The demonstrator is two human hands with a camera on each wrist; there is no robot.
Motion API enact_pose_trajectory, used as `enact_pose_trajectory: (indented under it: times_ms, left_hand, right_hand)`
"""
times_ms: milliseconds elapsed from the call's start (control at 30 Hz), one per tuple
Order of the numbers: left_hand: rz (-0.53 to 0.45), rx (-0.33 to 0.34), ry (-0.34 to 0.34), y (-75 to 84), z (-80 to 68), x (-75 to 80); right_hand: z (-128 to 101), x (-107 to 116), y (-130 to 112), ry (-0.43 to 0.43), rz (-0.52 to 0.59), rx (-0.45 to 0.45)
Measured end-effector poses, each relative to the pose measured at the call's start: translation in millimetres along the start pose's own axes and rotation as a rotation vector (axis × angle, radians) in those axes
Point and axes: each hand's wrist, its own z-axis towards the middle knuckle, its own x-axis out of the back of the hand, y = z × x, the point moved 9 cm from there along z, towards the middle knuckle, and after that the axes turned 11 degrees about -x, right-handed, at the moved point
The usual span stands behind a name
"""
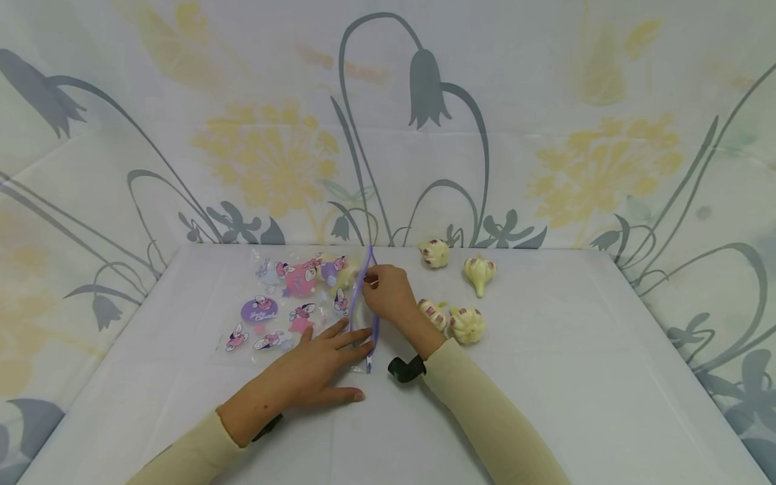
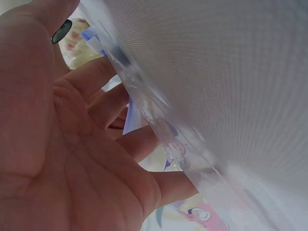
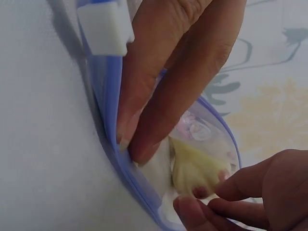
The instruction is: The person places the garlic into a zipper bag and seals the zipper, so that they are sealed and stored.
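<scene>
A clear zip bag with pink and purple cartoon prints lies flat, its purple-edged mouth facing right. Across the lower part of that mouth my left hand lies with fingers spread; in the right wrist view two of its fingertips press at the purple rim. My right hand reaches in at the upper part of the mouth, fingers curled. Its thumb and fingers pinch the base of a garlic bulb inside the opening. A white zip slider sits at the near end of the rim.
Right of the bag, several garlic bulbs rest on the white table: one at the back, a bulb with its stem toward me, and a pair beside my right wrist, one of them round. A flower-printed cloth hangs behind.
</scene>
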Motion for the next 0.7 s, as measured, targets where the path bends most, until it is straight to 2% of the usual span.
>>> enact_pose_trajectory:
  times_ms: [300,700]
  left_hand:
    - [-0.009,0.010,-0.007,-1.1,-0.4,-2.0]
    - [-0.008,0.022,-0.020,-2.9,0.8,-4.1]
  right_hand:
    - [-3,17,-9,-0.002,-0.145,0.056]
    - [-4,59,-8,0.055,-0.100,0.061]
